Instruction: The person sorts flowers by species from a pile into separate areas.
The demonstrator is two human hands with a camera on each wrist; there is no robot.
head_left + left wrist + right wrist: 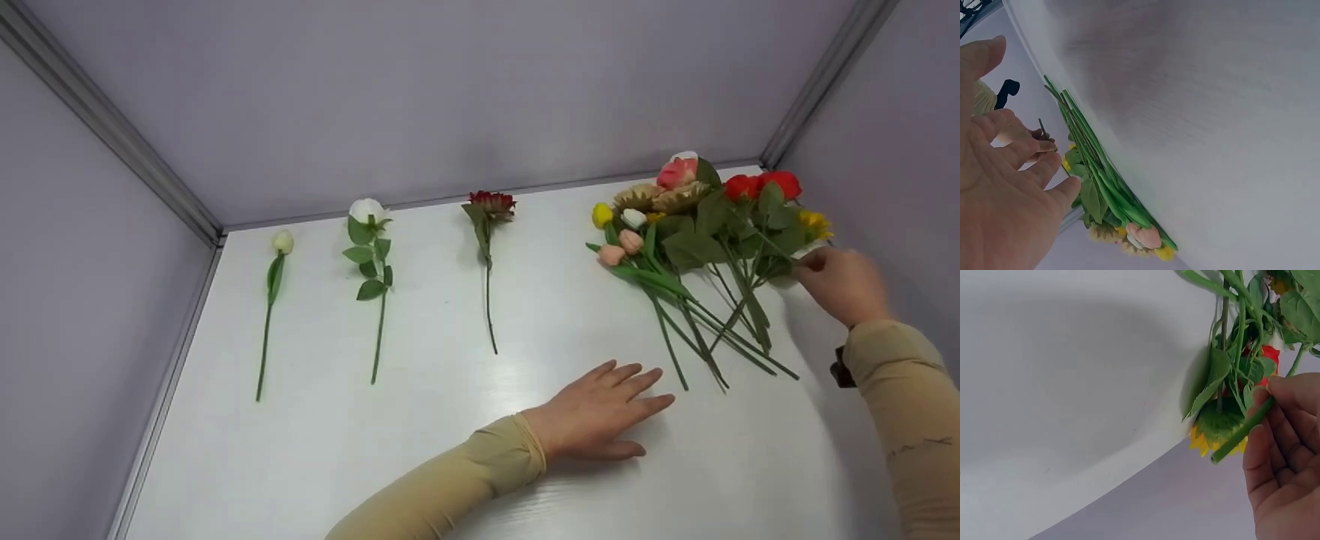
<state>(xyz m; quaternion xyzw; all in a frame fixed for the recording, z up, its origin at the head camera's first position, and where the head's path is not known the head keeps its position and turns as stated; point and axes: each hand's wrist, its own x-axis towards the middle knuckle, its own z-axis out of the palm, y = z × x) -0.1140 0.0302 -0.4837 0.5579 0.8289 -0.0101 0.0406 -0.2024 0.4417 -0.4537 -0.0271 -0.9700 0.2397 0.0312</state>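
Here's the right hand (844, 283) at the pile's (694, 244) right edge, thumb and fingertips pinching one green stem (1241, 432) near its bare end! That stem slants into the pile's leaves, and which flower it carries, I can't tell. The left hand (598, 412), fingers spread and holding nothing, is just below and left of the pile's stem ends; whether it touches the table (315, 420), I can't say. Well left of the pile, three flowers lie in a row: the red bloom (492, 206) nearest, then the white bloom (367, 211), then the tulip (282, 241) farthest off.

The work in hand looks like freeing a single flower, and it calls for patience. I'd draw it gently along its own line, away from the pile, because those crossed stems and broad leaves could snag and drag the sunflower (1220, 423), at the pile's right side, along too. A light left palm on the pile's lower stems ought to steady the rest.
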